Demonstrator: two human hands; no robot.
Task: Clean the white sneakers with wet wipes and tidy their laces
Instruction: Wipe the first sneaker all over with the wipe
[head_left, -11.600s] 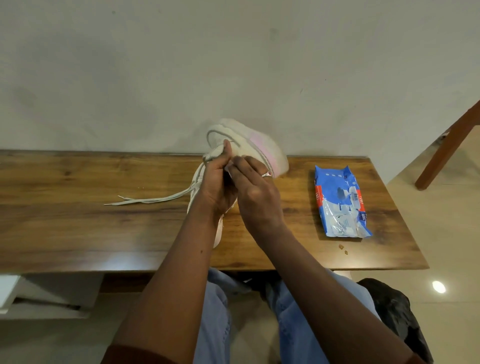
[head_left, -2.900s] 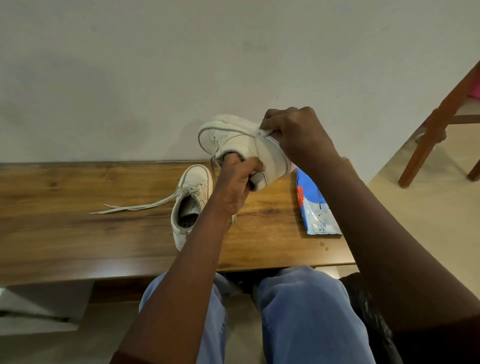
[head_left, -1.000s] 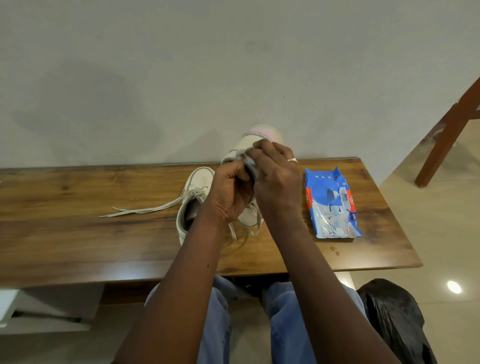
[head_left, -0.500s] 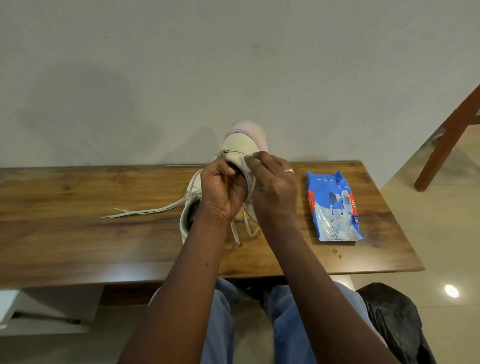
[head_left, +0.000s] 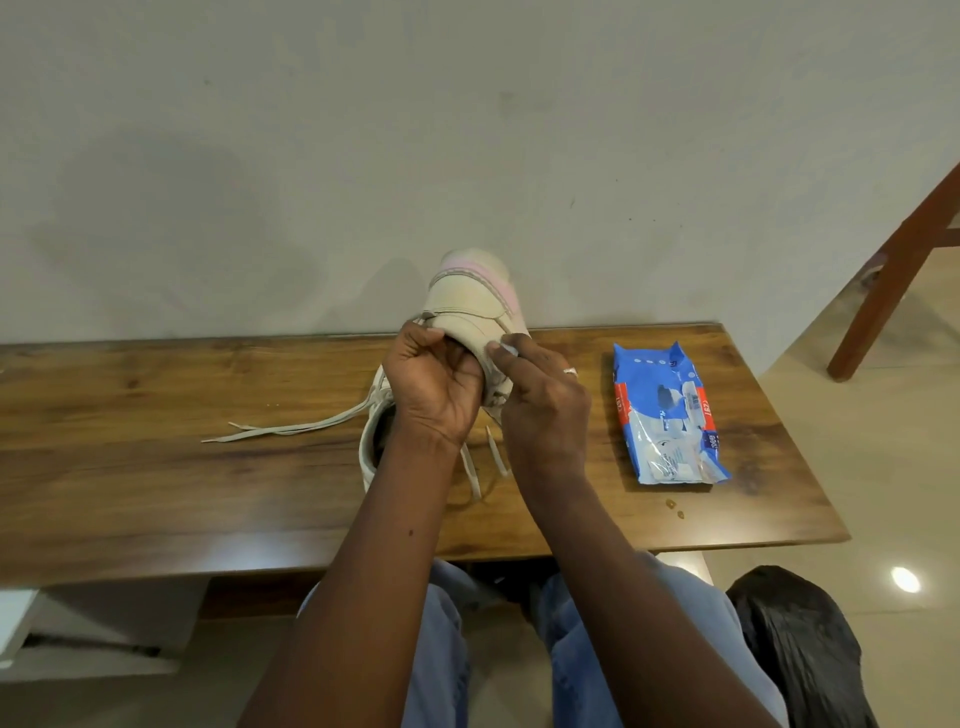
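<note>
View: the head camera looks forward and down on the wooden table (head_left: 130, 467), whose far edge meets a pale wall (head_left: 467, 130).
Held sneaker: the white sneaker (head_left: 470, 306), with a pink stripe, is lifted above the middle of the table, close to its far edge, with one rounded end pointing up.
Hanging laces: two short lace ends (head_left: 470, 467) drop from it toward the table top.
Left hand: the left hand (head_left: 436, 395) grips the sneaker's left side, fingers curled round it and pressed together.
Right hand: the right hand (head_left: 540, 410), with a ring (head_left: 570, 370), pinches a small wet wipe (head_left: 509, 349) against the sneaker's right side.
Second sneaker: the second sneaker (head_left: 370, 447) lies on the table under the left wrist; mostly its opening shows.
Long laces: its loose laces (head_left: 301, 427) stretch over the table to the left.
Wipes pack: the blue wipes pack (head_left: 670, 415) lies flat on the table's right part, well apart from both hands, near the right edge.
Crumbs: a few crumbs (head_left: 675, 509) lie between the pack and the table's front edge.
Open room: bare wood spreads on the table's left part and in a strip along the front edge.
Beyond the edges: jeans (head_left: 696, 623) under the front edge; a chair leg (head_left: 893, 275) and a black bag (head_left: 800, 644) are past the right edge.
</note>
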